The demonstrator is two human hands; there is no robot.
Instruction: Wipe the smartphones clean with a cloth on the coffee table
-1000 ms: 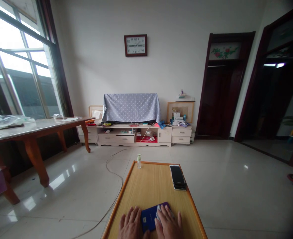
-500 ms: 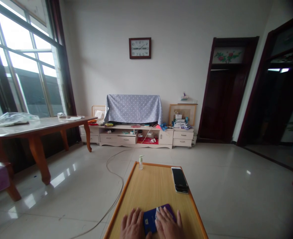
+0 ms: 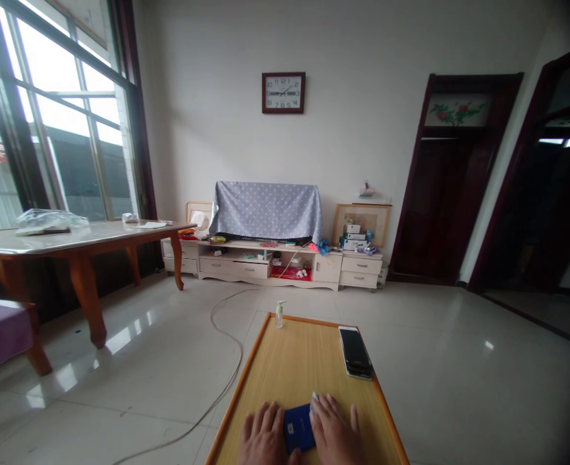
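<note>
Your right hand (image 3: 333, 429), a white wipe (image 3: 315, 396) held under its fingers, had slid toward the far edge of the blue smartphone (image 3: 298, 425), leaving only its left part exposed. Your left hand (image 3: 264, 431) lay open alongside, phone flat on the desk (image 3: 272, 361).

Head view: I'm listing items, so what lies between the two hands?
The head view shows a flat blue object between the left hand and right hand, partly under the latter.
</note>
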